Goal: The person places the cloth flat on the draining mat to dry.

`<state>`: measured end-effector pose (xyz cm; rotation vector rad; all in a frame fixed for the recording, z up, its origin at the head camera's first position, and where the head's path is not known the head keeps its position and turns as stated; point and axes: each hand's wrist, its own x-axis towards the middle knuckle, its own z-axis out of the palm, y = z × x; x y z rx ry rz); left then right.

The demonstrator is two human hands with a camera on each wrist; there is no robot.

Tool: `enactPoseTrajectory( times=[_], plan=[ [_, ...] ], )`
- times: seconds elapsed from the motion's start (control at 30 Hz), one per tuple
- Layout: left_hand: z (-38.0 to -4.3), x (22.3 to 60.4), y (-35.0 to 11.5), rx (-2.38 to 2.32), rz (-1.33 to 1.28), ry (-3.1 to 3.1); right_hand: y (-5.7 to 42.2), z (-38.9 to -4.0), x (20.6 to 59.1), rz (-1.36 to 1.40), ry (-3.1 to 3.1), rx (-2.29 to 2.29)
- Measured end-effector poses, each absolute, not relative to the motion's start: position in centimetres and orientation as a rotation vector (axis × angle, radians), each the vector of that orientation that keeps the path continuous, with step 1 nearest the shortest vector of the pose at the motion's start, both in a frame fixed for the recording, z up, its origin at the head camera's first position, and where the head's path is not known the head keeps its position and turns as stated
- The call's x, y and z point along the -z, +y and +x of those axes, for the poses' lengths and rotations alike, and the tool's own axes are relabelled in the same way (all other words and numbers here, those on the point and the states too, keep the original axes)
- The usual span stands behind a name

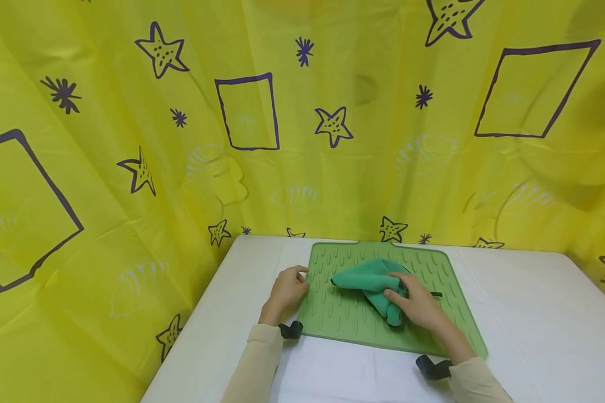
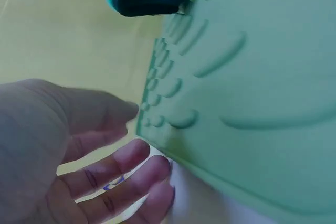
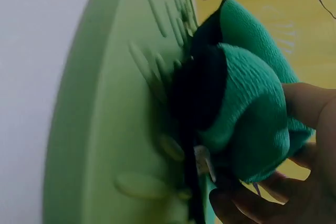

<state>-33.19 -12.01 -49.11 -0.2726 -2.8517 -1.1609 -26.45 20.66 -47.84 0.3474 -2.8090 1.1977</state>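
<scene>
A crumpled green fleecy cloth [image 1: 368,277] with a dark underside lies bunched on a green ribbed mat [image 1: 327,319]. My right hand [image 1: 417,302] grips its right side, thumb and fingers curled round the folds. In the right wrist view the cloth [image 3: 252,98] bulges up from the mat, and a black strap [image 3: 192,182] runs beneath it. My left hand [image 1: 288,288] is at the mat's left edge. The left wrist view shows that hand [image 2: 79,150] with loosely bent fingers by the mat's corner [image 2: 157,135]; nothing is held in it.
The mat lies on a white-covered table [image 1: 524,313]. Yellow curtains [image 1: 292,168] printed with stars and frames hang behind the table and along its left side. Each wrist carries a black camera mount, such as the one [image 1: 433,368] on the right.
</scene>
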Motion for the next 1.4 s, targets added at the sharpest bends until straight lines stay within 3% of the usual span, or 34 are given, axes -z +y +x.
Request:
enactPoseTrajectory(
  times=[0.63,1.03,1.4],
  plan=[
    [-31.7,47.6,-8.3,1.207,-0.583,-2.975,24.1,-26.3,46.1,0.318,-2.915,-1.202],
    [-31.3,48.4,-5.4,1.499,-0.372,-2.685,23.1,-26.5,46.5,0.392,-2.923,-1.307],
    [-31.2,48.7,-4.7,1.661,-0.32,-2.494,24.1,-26.2,45.8,0.224,-2.854,-1.317]
  ],
)
